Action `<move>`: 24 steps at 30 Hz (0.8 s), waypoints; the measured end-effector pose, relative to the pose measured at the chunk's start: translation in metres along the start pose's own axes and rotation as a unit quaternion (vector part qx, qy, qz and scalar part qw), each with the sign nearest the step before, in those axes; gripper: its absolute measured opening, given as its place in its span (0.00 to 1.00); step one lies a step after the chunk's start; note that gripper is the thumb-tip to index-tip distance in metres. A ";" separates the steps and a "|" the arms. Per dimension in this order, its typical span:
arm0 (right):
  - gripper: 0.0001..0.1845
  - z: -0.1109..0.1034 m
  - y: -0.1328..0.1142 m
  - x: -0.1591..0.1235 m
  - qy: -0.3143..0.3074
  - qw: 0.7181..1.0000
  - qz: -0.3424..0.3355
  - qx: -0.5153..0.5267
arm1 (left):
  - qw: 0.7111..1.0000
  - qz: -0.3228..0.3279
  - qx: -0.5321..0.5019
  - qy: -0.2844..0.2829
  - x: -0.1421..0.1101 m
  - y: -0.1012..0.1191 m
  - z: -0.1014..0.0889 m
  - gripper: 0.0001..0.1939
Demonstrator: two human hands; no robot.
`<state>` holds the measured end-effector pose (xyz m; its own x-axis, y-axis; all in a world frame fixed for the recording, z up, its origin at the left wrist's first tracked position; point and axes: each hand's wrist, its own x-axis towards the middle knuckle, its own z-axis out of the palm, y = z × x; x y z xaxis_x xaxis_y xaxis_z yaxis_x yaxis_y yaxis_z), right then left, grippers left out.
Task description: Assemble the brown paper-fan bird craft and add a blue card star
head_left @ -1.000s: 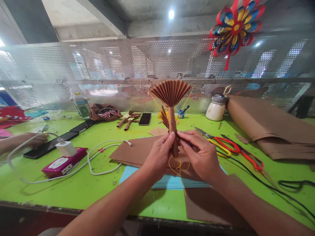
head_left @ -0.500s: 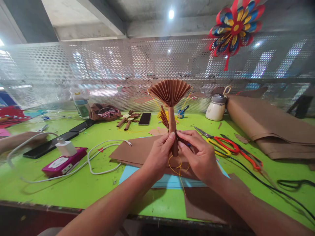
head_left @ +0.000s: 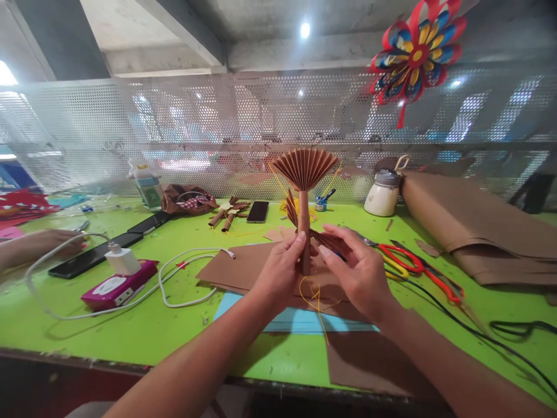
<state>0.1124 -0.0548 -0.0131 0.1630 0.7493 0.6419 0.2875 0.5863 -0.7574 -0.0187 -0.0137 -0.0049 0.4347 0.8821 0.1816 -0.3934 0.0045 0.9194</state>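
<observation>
Upright in front of me stands a rolled brown paper tube [head_left: 303, 217], topped by a pleated brown paper fan [head_left: 306, 168]. My left hand [head_left: 285, 261] is closed round the tube's lower part, thumb on its near side. Smaller pleated pieces stick out from the tube, one on the left [head_left: 292, 210] and one on the right [head_left: 333, 241]. Thumb and fingers of my right hand [head_left: 359, 267] are apart around the right pleated piece; whether they touch it is unclear. Yellow thread [head_left: 319, 296] hangs in loops below the tube.
Brown sheets [head_left: 235, 270] and blue paper [head_left: 304, 320] lie beneath my hands. Red-handled scissors [head_left: 402, 258], a black cord and a large brown paper roll [head_left: 478, 220] are at right. A purple power adapter [head_left: 119, 284], phones and another person's hand [head_left: 52, 244] are at left.
My right hand has moved off the tube to the right and its fingers have spread, uncovering the right pleated piece. My left hand still grips the tube.
</observation>
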 end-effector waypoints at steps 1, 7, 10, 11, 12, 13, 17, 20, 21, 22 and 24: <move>0.19 -0.002 -0.002 0.001 0.005 1.000 0.010 0.009 | 1.000 -0.004 -0.001 0.005 0.000 0.000 -0.001 0.16; 0.20 -0.013 -0.004 0.016 0.100 0.992 0.032 0.070 | 0.999 -0.022 -0.012 0.039 0.004 -0.002 -0.003 0.18; 0.23 -0.021 0.008 0.028 0.163 0.979 0.042 0.116 | 0.999 -0.003 -0.015 0.042 0.006 -0.003 -0.006 0.18; 0.24 -0.025 0.013 0.033 0.183 0.974 0.054 0.122 | 0.999 0.005 -0.016 0.044 0.008 -0.003 -0.007 0.19; 0.24 -0.030 0.019 0.038 0.195 0.971 0.069 0.118 | 0.999 0.012 -0.019 0.046 0.009 -0.003 -0.009 0.19; 0.24 -0.035 0.025 0.044 0.202 0.971 0.084 0.097 | 0.998 0.019 -0.022 0.048 0.010 -0.003 -0.010 0.18; 0.20 -0.058 0.047 0.066 0.021 0.976 0.121 -0.182 | 0.997 0.029 -0.043 0.057 0.013 0.001 -0.014 0.19; 0.05 -0.065 0.058 0.068 -0.086 0.951 0.123 -0.270 | 0.996 0.023 -0.063 0.060 0.013 0.004 -0.014 0.20; 0.03 -0.065 0.060 0.065 -0.122 0.940 0.119 -0.294 | 0.995 0.022 -0.070 0.060 0.013 0.005 -0.015 0.21; 0.04 -0.063 0.063 0.061 -0.152 0.929 0.116 -0.318 | 0.995 0.023 -0.077 0.058 0.013 0.005 -0.015 0.21; 0.09 -0.058 0.068 0.052 -0.202 0.905 0.104 -0.360 | 0.995 0.026 -0.089 0.047 0.013 0.005 -0.016 0.21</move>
<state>0.1951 0.0062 -0.0241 -0.0313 0.9572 0.2876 0.8545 0.1749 -0.4892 -0.0283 0.0058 -0.0032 0.3355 0.9233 0.1868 -0.5547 0.0334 0.8314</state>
